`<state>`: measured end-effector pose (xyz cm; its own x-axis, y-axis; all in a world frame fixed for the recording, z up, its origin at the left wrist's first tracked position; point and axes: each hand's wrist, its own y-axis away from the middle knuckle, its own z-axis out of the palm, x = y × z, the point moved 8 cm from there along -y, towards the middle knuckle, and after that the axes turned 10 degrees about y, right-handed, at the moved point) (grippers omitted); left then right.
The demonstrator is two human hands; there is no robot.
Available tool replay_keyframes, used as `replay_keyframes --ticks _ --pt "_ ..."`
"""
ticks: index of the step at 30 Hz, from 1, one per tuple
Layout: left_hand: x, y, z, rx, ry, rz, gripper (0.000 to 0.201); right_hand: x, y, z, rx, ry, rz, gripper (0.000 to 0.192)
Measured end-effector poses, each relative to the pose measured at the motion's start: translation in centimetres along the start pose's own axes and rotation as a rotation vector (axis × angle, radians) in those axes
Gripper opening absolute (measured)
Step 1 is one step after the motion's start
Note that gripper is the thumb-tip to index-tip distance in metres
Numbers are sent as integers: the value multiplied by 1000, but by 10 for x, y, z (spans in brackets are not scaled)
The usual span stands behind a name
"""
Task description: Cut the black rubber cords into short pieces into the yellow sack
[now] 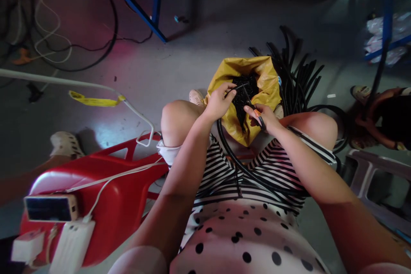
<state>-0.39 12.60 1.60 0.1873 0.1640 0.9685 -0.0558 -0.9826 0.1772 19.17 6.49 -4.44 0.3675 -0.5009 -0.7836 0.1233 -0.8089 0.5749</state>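
Note:
My left hand (pixel 221 99) is closed around a black corrugated tube (pixel 231 154) near its end. From that hand the tube bends down across my lap and off to the right. My right hand (pixel 263 118) grips scissors (pixel 257 114) with black and orange handles. The blades point up toward the tube's end, and whether they touch it I cannot tell. Below both hands, between my knees, a yellow bag (pixel 236 68) stands wide at the top. Many short black pieces (pixel 239 109) lie inside it.
A bundle of long black tubes (pixel 297 70) lies on the floor right of the bag. At left stands a red stool (pixel 118 197) carrying a phone (pixel 51 208) and a white power bank (pixel 72 246). A grey stool (pixel 379 167) and another person's feet are at right.

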Motion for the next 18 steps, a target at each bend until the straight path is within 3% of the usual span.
replay_keyframes --ticks 13,18 --pt "-12 -1 5 -1 -36 28 16 -4 5 10 -61 -58 73 75" --pt "-20 -3 8 -49 -146 68 22 -8 11 10 -64 -20 112 73"
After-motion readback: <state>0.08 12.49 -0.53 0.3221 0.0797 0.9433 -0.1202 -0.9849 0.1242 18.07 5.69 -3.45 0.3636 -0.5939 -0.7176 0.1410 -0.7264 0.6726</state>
